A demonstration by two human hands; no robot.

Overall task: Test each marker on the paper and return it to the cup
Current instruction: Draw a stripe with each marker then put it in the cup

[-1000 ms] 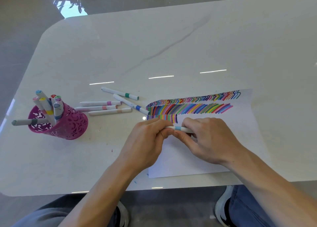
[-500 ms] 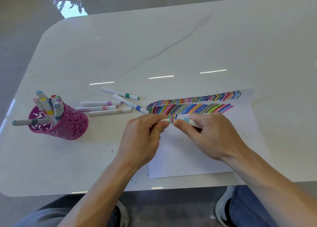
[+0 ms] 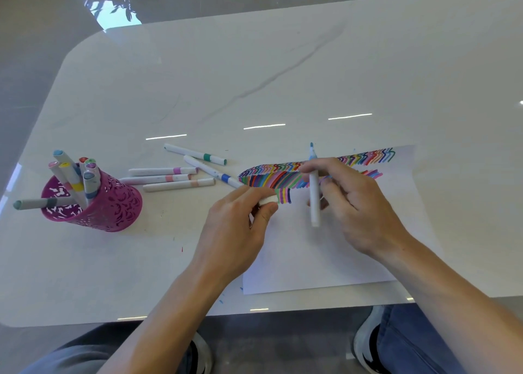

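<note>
My right hand (image 3: 359,204) holds a white marker (image 3: 314,201) with a light blue tip; its cap is off and the bare tip points away from me, above the paper. My left hand (image 3: 240,226) pinches the marker's white cap (image 3: 267,200) at the paper's left edge. The white paper (image 3: 325,254) carries rows of coloured strokes along its far side. A pink perforated cup (image 3: 113,204) stands at the left with several markers in it. Several capped markers (image 3: 169,179) lie on the table between cup and paper.
The white marble table (image 3: 283,76) stretches far beyond the paper. Its near edge runs just below the paper, with my knees and shoes under it. One grey-tipped marker (image 3: 36,204) sticks out sideways from the cup to the left.
The two hands pulled the marker apart: the cap stayed in my left hand, and my right hand swung the marker to the right and turned its tip away from me.
</note>
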